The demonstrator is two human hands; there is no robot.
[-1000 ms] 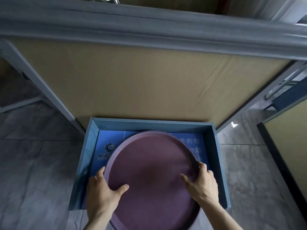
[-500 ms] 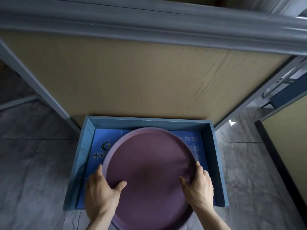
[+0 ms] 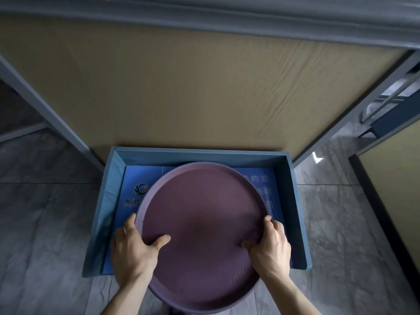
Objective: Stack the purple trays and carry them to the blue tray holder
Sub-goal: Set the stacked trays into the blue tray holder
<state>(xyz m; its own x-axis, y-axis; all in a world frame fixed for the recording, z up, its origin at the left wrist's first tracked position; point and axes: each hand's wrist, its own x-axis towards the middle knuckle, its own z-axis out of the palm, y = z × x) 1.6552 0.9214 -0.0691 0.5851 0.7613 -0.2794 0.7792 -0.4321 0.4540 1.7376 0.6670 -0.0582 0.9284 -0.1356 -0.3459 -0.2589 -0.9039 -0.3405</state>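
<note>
A round purple tray (image 3: 202,226) fills the lower middle of the head view; whether more trays lie under it is hidden. My left hand (image 3: 134,251) grips its left rim, thumb on the tray's inner surface. My right hand (image 3: 270,248) grips the right rim the same way. The tray hangs over the blue tray holder (image 3: 297,201), an open box on the floor with a blue printed sheet (image 3: 136,185) in its bottom. The tray's near edge sticks out past the holder's open front.
A tan wood-grain panel (image 3: 193,92) with a grey frame stands right behind the holder. Grey marble floor tiles (image 3: 45,223) spread to both sides. A second tan panel with a dark edge (image 3: 391,201) stands at the right.
The tray has slid further over the holder, and both hands moved forward with it. The camera has come closer.
</note>
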